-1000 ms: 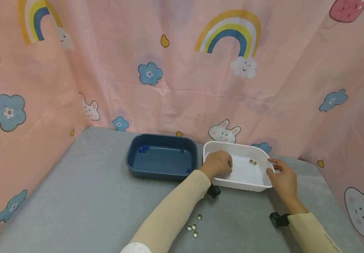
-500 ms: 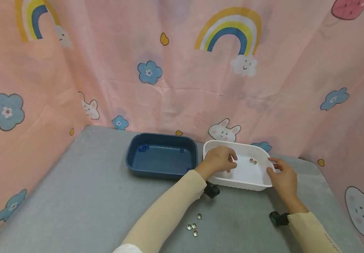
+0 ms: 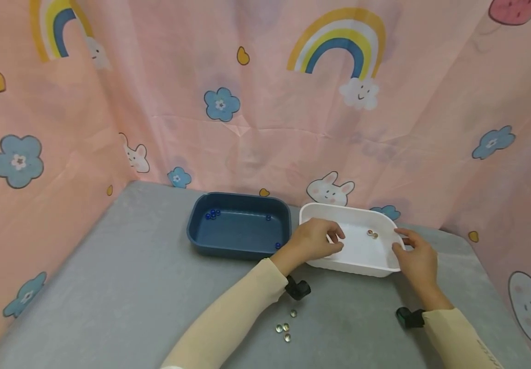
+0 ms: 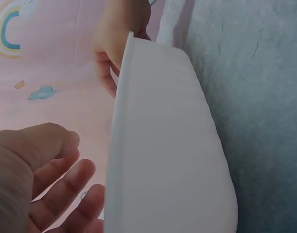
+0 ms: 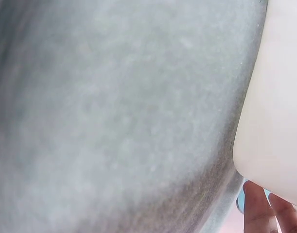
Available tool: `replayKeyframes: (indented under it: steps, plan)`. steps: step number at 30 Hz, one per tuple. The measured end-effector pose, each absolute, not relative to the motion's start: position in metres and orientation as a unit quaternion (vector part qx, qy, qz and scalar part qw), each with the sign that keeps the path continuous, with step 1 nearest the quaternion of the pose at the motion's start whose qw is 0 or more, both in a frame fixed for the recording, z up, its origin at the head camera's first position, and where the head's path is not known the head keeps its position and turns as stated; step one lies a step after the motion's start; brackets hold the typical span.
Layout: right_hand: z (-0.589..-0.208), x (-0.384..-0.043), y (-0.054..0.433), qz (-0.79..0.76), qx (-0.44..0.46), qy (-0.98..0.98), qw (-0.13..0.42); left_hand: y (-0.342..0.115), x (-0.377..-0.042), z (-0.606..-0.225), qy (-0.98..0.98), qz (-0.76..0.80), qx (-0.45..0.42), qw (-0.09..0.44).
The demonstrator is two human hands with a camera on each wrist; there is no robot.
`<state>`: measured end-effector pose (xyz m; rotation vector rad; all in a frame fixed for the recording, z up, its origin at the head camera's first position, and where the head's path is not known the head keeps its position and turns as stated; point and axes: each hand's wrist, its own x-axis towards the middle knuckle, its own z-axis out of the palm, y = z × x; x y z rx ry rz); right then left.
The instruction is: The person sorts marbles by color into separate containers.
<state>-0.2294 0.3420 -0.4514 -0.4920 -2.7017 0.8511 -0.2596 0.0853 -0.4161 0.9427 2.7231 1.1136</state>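
My left hand (image 3: 313,240) hovers over the near left part of a white tray (image 3: 353,266). Its fingers are loosely bent, the thumb apart from them, with nothing seen between. In the left wrist view, those fingertips (image 4: 82,170) stand beside the tray's near wall (image 4: 167,141). At the tray's right end, my right hand (image 3: 419,261) pinches the rim between thumb and fingers. Two small glass marbles (image 3: 373,234) lie inside toward the back right; my left hand hides part of the tray floor.
Left of the white tray stands a dark blue tray (image 3: 237,253) with several blue marbles (image 3: 212,213). Several clear marbles (image 3: 285,327) lie on the grey table (image 3: 122,287) in front. A pink printed curtain (image 3: 265,138) hangs behind.
My left hand has risen slightly from the white tray and drawn back toward the left, its fingers loosening. My right hand keeps its hold on the rim.
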Motion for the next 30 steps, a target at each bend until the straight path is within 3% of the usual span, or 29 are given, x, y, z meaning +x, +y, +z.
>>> replayKeyframes:
  steps: [16, 30]
  plan:
    - [-0.45, -0.228, 0.342, 0.287, -0.161, -0.932, 0.149, 0.069, -0.235, -0.407, 0.862, 0.38, 0.335, 0.014]
    - [-0.449, -0.227, 0.341, 0.296, -0.169, -0.93, 0.138, 0.049, -0.212, -0.409, 0.867, 0.37, 0.331, 0.04]
